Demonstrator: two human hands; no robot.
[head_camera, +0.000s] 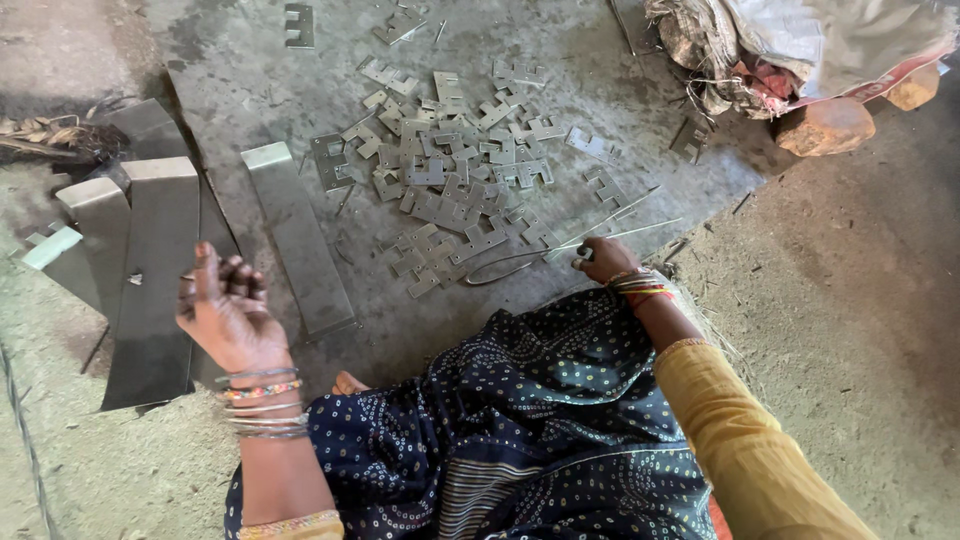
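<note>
At far left, long metal strips (150, 270) lie on the floor (860, 300), long axes running 12 to 6 o'clock. The left hand (228, 310) hovers over them, fingers (235, 275) loosely curled, holding nothing. From it, the pile of small stamped metal pieces (450, 190) lies toward 2 o'clock. The right hand (598, 258) is nearer, the pile at its 11 o'clock; its fingers pinch what looks like a thin wire (560, 250). Bare floor opens rightward.
</note>
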